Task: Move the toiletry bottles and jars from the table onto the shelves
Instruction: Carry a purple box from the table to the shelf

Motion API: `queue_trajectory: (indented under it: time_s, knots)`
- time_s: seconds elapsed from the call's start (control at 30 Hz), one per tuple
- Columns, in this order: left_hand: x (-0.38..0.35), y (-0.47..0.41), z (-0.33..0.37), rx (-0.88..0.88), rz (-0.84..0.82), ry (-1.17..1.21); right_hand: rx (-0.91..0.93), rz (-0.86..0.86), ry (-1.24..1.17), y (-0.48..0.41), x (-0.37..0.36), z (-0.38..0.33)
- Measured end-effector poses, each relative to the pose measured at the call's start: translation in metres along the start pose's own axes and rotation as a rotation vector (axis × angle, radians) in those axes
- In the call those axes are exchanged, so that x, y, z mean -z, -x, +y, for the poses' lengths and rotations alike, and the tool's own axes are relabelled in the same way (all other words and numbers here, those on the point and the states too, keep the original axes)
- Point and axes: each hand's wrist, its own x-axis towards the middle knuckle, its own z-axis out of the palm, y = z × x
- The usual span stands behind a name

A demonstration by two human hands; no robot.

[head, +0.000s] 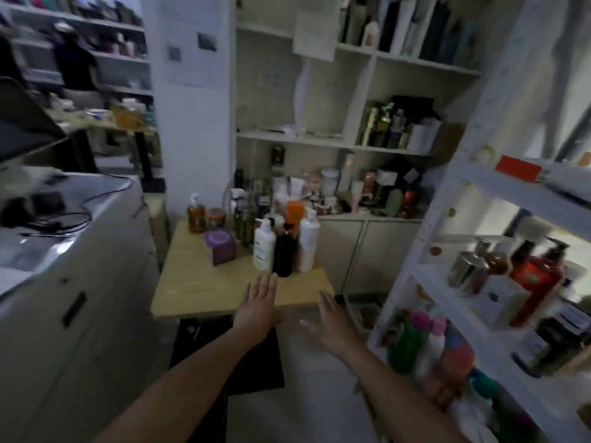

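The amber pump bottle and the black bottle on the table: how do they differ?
The amber pump bottle is brown with a white pump; the black bottle is dark all over. The amber one stands far left on the table; the black one, nearer the front, between two white bottles. Both stand upright.

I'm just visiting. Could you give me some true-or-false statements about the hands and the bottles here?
1. The left hand and the right hand hold nothing. True.
2. The black bottle stands between the white pump bottle and the tall white bottle. True.
3. The purple box lies on the floor. False: it sits on the table.
4. The left hand grips the amber bottle. False: that bottle stands untouched at the table's far end.
5. The shelves on the right are bare. False: they hold bottles.
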Motion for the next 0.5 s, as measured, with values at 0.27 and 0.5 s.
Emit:
queue_trajectory:
  time_s: [0.27, 0.5]
  knots:
    - [0.011, -0.033, -0.142, 0.267, 0.011, 0.029, 0.125, -0.11, -0.105, -0.118, -0.048, -0.103]
    - [-0.01, -0.06, -0.211, 0.381, -0.057, 0.103, 0.152, -0.216, -0.135, -0.199, -0.076, -0.14]
